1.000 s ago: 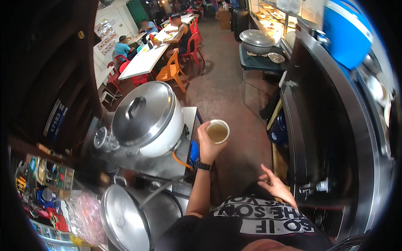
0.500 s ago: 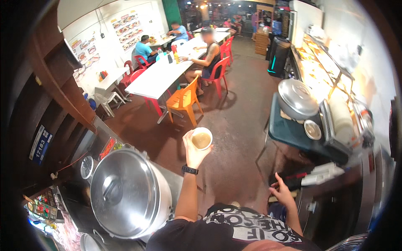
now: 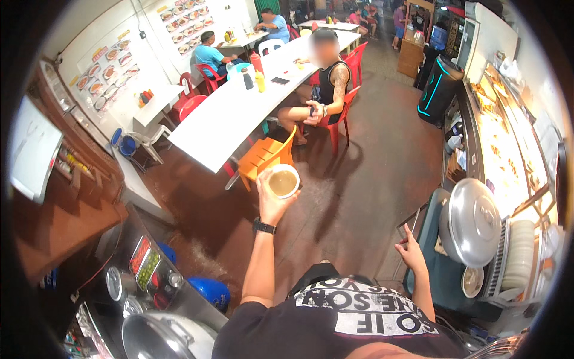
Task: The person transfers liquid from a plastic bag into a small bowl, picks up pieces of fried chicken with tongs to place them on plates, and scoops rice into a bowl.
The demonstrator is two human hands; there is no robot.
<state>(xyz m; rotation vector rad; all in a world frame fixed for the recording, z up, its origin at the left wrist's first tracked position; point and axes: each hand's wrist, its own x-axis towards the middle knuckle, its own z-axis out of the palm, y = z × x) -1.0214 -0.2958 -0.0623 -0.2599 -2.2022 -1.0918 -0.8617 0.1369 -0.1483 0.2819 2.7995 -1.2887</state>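
"Step?"
"Carrying, seemingly: the white bowl (image 3: pixel 283 182) is gripped by left fingers (image 3: pixel 262 183), nearer than the orange chair (image 3: pixel 260 159); right fingers (image 3: pixel 409 236) are parted, nothing held."
"Next?"
"Level support seems required."

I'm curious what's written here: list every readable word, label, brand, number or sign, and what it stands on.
Shirt: large black-and-white block lettering, upside down in view; I don't copy out its words.
Food posters: captions too small to read.
Sauce bottles: any labels too small to read.
White cup in the left hand: no lettering visible.
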